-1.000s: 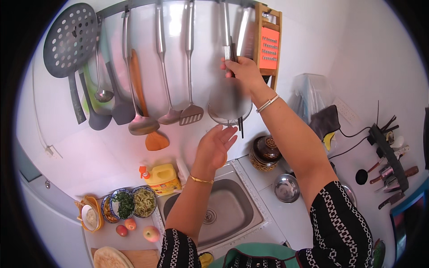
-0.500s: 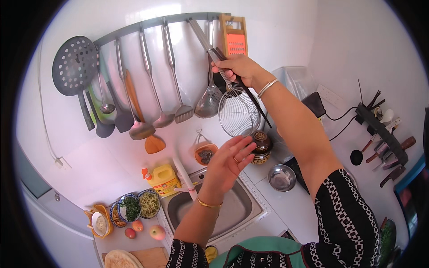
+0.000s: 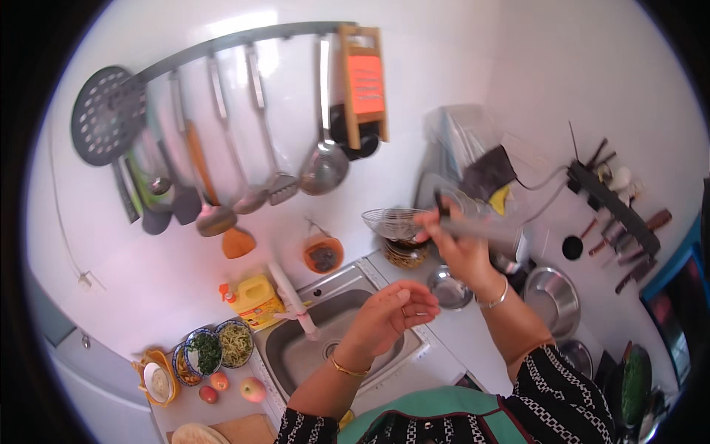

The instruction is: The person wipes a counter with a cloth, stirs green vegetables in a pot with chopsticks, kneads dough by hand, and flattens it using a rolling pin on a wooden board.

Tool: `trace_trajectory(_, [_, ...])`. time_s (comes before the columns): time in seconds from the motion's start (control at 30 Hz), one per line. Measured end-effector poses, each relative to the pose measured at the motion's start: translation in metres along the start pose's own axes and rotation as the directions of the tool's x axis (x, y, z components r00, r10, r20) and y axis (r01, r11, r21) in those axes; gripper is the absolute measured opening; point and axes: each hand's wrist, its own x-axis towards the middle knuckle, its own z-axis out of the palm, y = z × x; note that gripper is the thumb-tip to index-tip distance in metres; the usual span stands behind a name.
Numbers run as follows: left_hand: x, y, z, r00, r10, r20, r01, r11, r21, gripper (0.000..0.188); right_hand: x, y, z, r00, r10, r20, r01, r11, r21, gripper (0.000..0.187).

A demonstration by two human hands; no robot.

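My right hand (image 3: 462, 255) is closed round the handle of a wire skimmer (image 3: 388, 220). The skimmer's coiled wire basket points left, in front of a dark pot (image 3: 407, 253), and its metal handle, smeared by motion, runs off to the right. A thin dark piece also shows at my right fingers, too blurred to name. Over the right side of the sink (image 3: 292, 351), my left hand (image 3: 396, 314) is raised with its fingers loosely bent and apart, holding nothing.
Ladles, spatulas and a grater (image 3: 366, 81) hang from a wall rail (image 3: 244, 35). A yellow jug (image 3: 259, 296) stands behind the sink. Vegetable bowls (image 3: 235, 344) and apples (image 3: 253, 389) sit at the left. Metal bowls (image 3: 552, 300) and a knife rack (image 3: 614, 211) are at the right.
My right hand has come down from the rail, taking the wire skimmer off it; the skimmer has turned from hanging to nearly level. My left hand has lowered, its fingers bending more.
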Motion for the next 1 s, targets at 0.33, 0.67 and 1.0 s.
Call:
trace_trajectory(0.33, [0.055,-0.139,0.109,0.708,-0.678,0.197,0.696,0.718,-0.032,0.039,-0.251,0.050,-0.138,0.929,-0.148,-0.340,-0.116,0.754,-0.646,0.029])
trace_trajectory(0.67, [0.053,-0.366,0.195,0.477,-0.863,0.164,0.868,0.492,0.067,0.031,-0.483,-0.013,-0.267,0.656,0.041,-0.754,-0.606,0.623,-0.494,0.012])
trace_trajectory(1.0, [0.049,-0.517,0.179,0.409,-0.910,-0.063,0.838,0.347,0.420,0.024,-0.603,-0.133,-0.357,0.208,0.356,-0.911,-0.705,0.701,0.112,0.007])
